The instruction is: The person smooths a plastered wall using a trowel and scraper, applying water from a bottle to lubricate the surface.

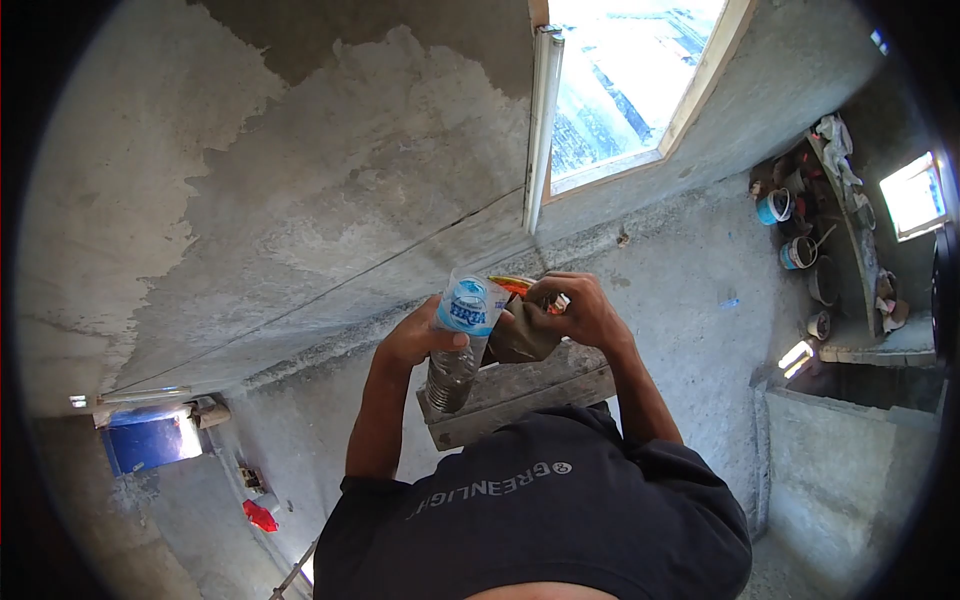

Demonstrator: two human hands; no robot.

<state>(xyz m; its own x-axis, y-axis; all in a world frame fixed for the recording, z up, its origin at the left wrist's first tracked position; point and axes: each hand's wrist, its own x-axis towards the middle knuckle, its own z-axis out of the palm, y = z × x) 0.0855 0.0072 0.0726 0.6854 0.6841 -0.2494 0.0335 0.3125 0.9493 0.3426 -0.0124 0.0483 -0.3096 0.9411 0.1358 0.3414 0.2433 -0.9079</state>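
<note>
A clear plastic bottle with a blue label (468, 310) stands out in front of the dark shirt, and its upper end looks cut open. My left hand (420, 335) is wrapped round its side. Just to the right is a dark brown pouch or cloth-like item (528, 338), with something orange and yellow (512, 286) at its top. My right hand (580, 308) has its fingers bent down onto this item and closed on its upper edge. Below both hands is a grey, dusty wooden bench or box (520, 395).
A concrete wall (330, 180) rises ahead, with a bright window (630, 80) in it. Several buckets (798, 253) stand at the right beside a plank (850, 220). A blue panel (145, 442) and a red object (260, 515) are at lower left.
</note>
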